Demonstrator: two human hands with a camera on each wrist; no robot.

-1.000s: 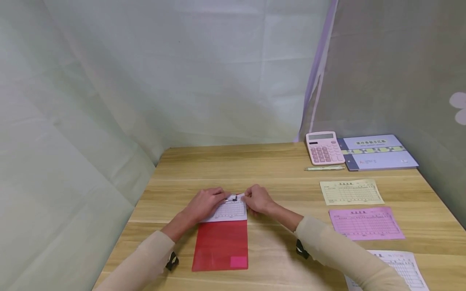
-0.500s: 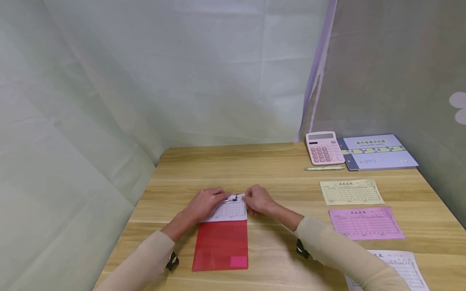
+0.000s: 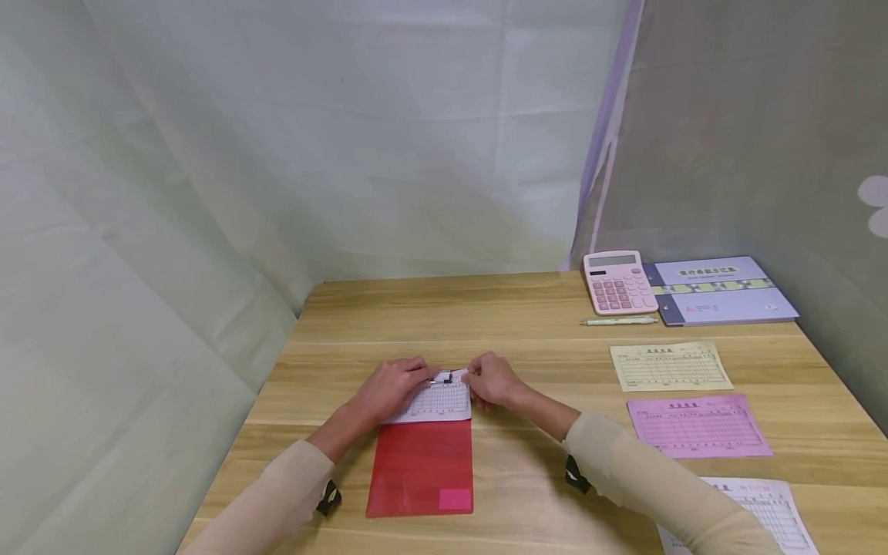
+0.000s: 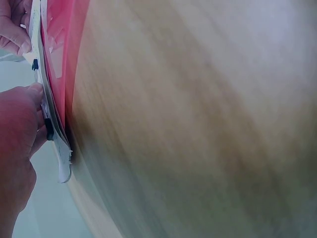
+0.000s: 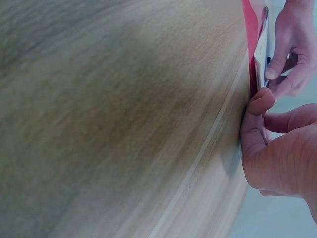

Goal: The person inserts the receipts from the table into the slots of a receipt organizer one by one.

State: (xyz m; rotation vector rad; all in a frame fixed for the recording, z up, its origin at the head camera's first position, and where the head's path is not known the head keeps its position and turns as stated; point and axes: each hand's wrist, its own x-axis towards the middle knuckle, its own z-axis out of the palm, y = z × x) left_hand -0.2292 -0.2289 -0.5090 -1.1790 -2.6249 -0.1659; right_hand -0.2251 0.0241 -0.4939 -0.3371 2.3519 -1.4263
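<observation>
A red clip folder (image 3: pixel 421 470) lies on the table with a white printed slip (image 3: pixel 437 405) over its far end. Across the slip's top runs a thin metal clip with black ends (image 4: pixel 48 128). My left hand (image 3: pixel 395 389) grips the folder's far end, its thumb on the clip bar in the left wrist view. At the far right corner, my right hand (image 3: pixel 491 381) pinches the slip between thumb and curled fingers (image 5: pixel 255 131). The fingertips of both hands are partly hidden in the head view.
To the right lie a yellow slip (image 3: pixel 669 366), a pink slip (image 3: pixel 697 425) and another white slip (image 3: pixel 770 509), partly under the right sleeve. Farther back are a pink calculator (image 3: pixel 617 284), a pen (image 3: pixel 620 321) and a blue-white account book (image 3: pixel 721 290). Curtains stand behind the table (image 3: pixel 430 308).
</observation>
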